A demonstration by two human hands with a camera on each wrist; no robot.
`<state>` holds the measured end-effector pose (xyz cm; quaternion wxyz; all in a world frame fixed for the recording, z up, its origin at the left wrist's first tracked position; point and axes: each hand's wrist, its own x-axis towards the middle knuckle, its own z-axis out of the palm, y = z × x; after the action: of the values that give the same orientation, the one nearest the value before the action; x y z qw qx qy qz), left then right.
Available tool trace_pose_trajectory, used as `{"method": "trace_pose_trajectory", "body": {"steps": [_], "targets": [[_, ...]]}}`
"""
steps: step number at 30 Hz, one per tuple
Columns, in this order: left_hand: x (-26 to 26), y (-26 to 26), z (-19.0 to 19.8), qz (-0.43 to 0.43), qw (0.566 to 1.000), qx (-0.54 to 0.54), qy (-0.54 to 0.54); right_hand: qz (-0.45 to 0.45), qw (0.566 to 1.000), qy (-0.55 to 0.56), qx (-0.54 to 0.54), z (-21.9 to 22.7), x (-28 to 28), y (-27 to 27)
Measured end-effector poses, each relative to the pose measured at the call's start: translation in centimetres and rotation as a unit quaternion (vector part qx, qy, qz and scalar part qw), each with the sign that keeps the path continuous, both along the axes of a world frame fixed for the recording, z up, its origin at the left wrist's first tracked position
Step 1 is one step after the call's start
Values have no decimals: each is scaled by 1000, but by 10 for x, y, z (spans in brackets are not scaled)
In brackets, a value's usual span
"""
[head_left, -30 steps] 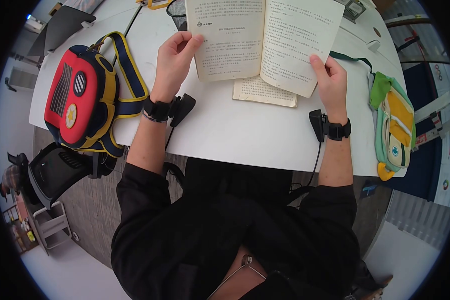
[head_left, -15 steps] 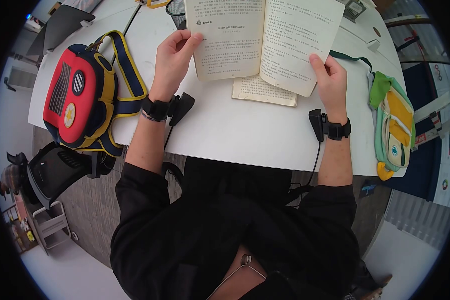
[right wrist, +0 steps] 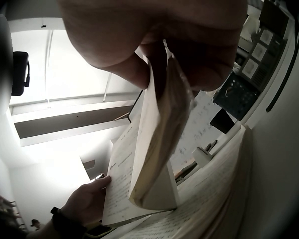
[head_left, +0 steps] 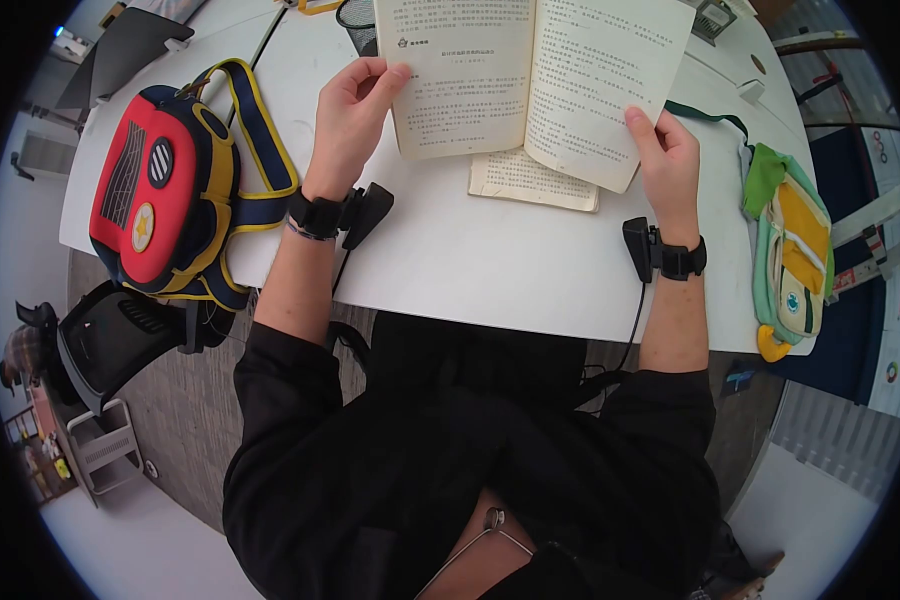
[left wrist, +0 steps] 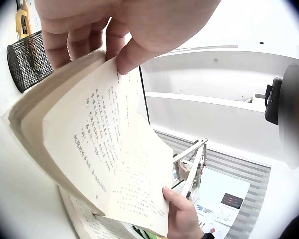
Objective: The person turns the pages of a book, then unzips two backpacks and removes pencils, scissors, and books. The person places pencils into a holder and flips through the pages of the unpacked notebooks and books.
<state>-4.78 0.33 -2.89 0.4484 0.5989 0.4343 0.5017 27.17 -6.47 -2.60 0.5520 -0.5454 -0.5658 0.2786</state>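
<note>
An open book (head_left: 460,95) with printed pages is held up above the white table. At its left edge the left hand (head_left: 350,125) grips it, thumb on the page and fingers behind. The right hand (head_left: 667,170) pinches the right-hand edge in the same way. Under the raised book a second open book (head_left: 535,184) lies on the table, partly covered. From the left wrist, the left hand (left wrist: 119,25) holds the pages and cover at the edge. In the right wrist view, the right hand (right wrist: 159,35) clasps a curved stack of pages (right wrist: 162,134).
On the white table (head_left: 470,270), a red and navy backpack (head_left: 160,190) stands at the left and a green and yellow bag (head_left: 792,250) at the right. A black mesh holder (head_left: 358,24) is behind the book. A black chair (head_left: 120,340) stands left of the table.
The whole head view has shifted slightly. Both hands keep their hold on the open book, and its pages look the same.
</note>
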Motion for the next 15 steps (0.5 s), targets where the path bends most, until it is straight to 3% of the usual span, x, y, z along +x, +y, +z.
{"method": "trace_pose_trajectory", "body": {"steps": [15], "targets": [[-1, 1, -1, -2, 1000, -1, 4, -23, 998, -51, -11, 4, 15, 3]]}}
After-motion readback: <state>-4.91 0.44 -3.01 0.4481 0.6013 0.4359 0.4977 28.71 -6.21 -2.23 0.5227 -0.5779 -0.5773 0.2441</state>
